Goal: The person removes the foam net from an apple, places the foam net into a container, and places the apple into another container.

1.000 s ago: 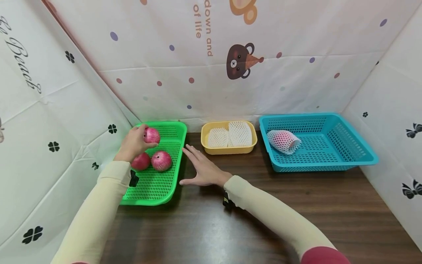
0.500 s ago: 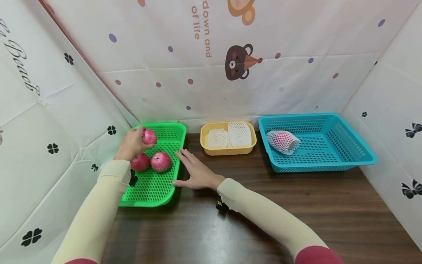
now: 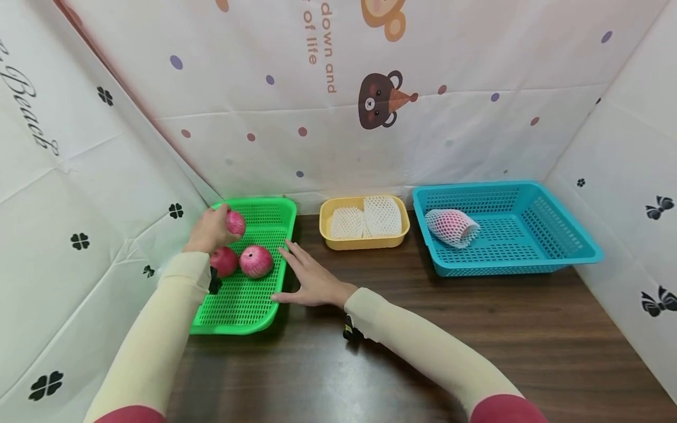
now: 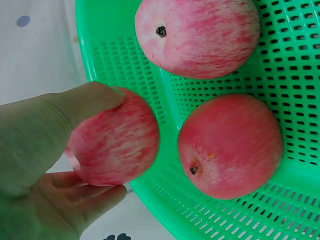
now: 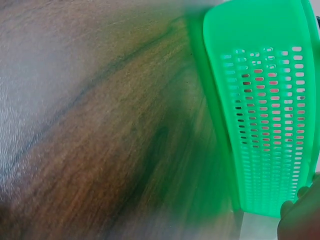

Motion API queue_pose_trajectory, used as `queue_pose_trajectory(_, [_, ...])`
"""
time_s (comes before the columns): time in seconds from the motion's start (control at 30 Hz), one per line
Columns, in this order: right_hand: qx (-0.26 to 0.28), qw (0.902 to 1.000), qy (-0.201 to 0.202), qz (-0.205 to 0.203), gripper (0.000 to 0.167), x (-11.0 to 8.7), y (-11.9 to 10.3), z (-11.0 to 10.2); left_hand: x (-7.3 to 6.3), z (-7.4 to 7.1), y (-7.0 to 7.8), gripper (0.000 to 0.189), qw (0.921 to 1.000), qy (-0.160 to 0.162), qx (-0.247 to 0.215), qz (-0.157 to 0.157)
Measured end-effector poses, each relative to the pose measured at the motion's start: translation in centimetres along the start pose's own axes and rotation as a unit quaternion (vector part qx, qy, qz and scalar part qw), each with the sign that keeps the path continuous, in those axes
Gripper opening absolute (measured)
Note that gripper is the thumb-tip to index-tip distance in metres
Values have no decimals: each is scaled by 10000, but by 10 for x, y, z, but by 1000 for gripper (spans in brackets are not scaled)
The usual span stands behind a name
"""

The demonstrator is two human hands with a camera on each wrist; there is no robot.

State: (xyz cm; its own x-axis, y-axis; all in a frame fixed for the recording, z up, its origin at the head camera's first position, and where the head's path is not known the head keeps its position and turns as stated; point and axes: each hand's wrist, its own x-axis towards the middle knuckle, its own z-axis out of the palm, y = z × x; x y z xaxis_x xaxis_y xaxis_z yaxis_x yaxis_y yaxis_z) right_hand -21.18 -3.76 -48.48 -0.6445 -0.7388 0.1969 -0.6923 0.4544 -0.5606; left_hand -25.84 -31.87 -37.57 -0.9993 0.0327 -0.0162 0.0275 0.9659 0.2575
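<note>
My left hand point(image 3: 208, 229) grips a red-streaked apple point(image 4: 117, 140) between thumb and fingers, over the back left of the green basket point(image 3: 238, 308). In the left wrist view this apple overlaps the basket's rim. Two more apples lie in the basket: a redder one point(image 4: 230, 145) and a pink striped one point(image 3: 256, 262). My right hand point(image 3: 313, 281) is at the basket's right side, fingers spread and fairly straight, fingertips right at the rim. Only some fingertips point(image 5: 302, 212) show at the lower right of the right wrist view, beside the basket's perforated side wall.
A small yellow basket point(image 3: 365, 242) with white foam net sleeves point(image 3: 382, 216) stands at the back middle. To its right, a blue basket point(image 3: 508, 235) holds one fruit in a foam net point(image 3: 452, 227). Printed cloth walls enclose the brown table point(image 3: 423, 346) at the back and sides.
My left hand has shifted slightly left with the apple in its grip. My right hand has moved left to the green basket's right rim.
</note>
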Motion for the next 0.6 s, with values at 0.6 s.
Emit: queue_pose_trajectory(0.6, [38,10000,-55,5,106,0,4,1,13,10,-14,74,9997,-192,-162,40])
